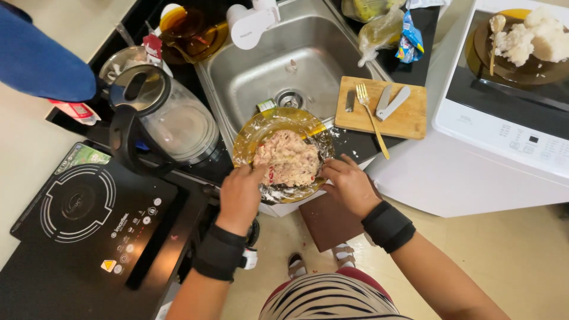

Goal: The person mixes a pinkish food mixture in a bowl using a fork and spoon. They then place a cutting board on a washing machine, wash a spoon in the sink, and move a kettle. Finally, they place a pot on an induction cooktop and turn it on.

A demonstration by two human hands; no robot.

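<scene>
An amber glass plate (255, 131) rests on the counter edge in front of the sink, with a pale pink lumpy mixture (288, 158) heaped on it. My left hand (240, 192) is at the plate's near left rim, fingertips touching the mixture. On the near right side, my right hand (349, 184) has its fingers curled against the plate's rim and the mixture's edge. Both wrists wear black bands. Whether either hand grips anything is hidden by the fingers.
A steel sink (296, 65) lies behind the plate. A wooden cutting board (409, 115) with a gold fork (372, 115) and a folded knife sits right. A glass kettle (160, 118) and black induction cooker (83, 213) stand left. A white machine (504, 127) carries a plate of white food.
</scene>
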